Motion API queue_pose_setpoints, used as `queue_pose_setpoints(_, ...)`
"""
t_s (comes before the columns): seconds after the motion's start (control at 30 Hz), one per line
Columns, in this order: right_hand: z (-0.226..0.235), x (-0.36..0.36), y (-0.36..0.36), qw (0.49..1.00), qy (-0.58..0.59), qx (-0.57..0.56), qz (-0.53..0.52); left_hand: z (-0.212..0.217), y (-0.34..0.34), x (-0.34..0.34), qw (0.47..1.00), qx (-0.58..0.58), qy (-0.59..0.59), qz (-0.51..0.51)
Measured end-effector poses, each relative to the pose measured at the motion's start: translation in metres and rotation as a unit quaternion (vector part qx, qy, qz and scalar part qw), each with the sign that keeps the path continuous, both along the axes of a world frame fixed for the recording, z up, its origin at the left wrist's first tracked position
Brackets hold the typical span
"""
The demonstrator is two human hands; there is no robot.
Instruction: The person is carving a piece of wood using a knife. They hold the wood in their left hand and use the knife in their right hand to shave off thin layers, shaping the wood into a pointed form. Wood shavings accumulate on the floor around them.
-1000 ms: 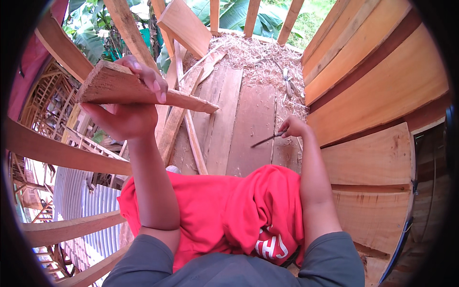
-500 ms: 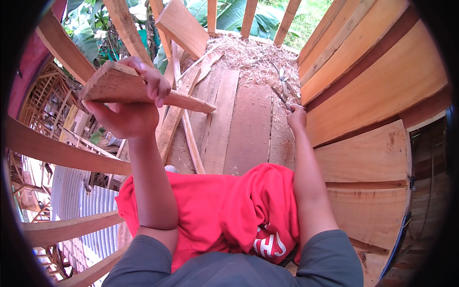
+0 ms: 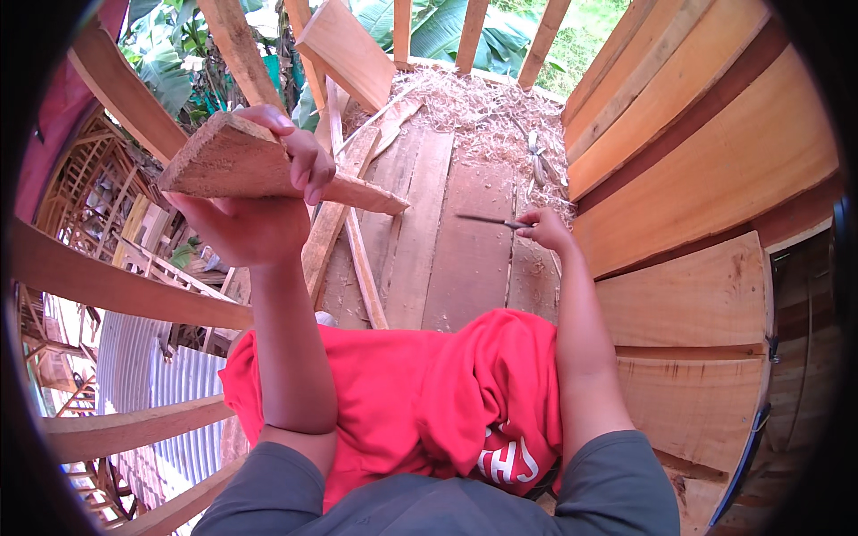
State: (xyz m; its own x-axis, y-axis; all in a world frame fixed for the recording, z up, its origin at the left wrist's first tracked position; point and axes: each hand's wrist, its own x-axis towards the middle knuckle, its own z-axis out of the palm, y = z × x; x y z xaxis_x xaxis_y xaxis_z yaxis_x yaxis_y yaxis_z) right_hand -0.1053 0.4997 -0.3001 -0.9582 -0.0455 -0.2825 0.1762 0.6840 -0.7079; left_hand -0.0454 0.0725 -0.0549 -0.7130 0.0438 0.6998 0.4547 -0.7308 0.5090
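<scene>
My left hand [image 3: 259,192] is raised at the upper left, closed round a rough-edged piece of wood [image 3: 237,161]. The broad end points toward me, and a narrower tail runs out to the right past my fingers. My right hand [image 3: 545,230] grips a knife [image 3: 487,220] by its dark handle, over the floorboards. Its slim, dark blade points left toward the wood's narrow end, apart from it. A red cloth garment [image 3: 402,375] lies across my lap.
Wood shavings [image 3: 465,103] cover the far floorboards [image 3: 469,232]. A thick plank [image 3: 346,55] leans at the back left, and long strips [image 3: 365,268] lie below it. Wooden slats [image 3: 134,281] stand along the left, and a board wall [image 3: 688,170] rises on the right.
My right hand has swung the knife from pointing up and away to lying nearly level, pointing left, and moved slightly nearer me. The wood and my left hand have shifted slightly right.
</scene>
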Motion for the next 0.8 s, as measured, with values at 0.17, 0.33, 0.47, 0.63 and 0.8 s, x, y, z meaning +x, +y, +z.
queue_pose_setpoints(0.17, 0.001, 0.010, -0.014, 0.989, 0.008, 0.129, -0.069, 0.001, 0.001, 0.003, 1.000, -0.028, 0.009, 0.005)
queue_pose_setpoints(0.33, 0.019, 0.006, -0.019, 0.965, -0.012, -0.033, -0.258, 0.014, -0.007, 0.009, 0.976, -0.190, -0.020, 0.108)
queue_pose_setpoints(0.47, 0.068, 0.029, -0.045, 0.971, -0.008, -0.108, -0.211, 0.028, 0.006, 0.022, 0.973, -0.125, -0.124, 0.146)
queue_pose_setpoints(0.63, 0.116, 0.047, -0.080, 0.971, 0.008, -0.111, -0.212, 0.013, 0.008, 0.016, 0.994, -0.063, -0.055, 0.072)
queue_pose_setpoints(0.8, 0.140, 0.063, -0.107, 0.963, -0.051, -0.217, -0.155, 0.013, 0.019, 0.021, 0.998, 0.004, -0.050, 0.047)
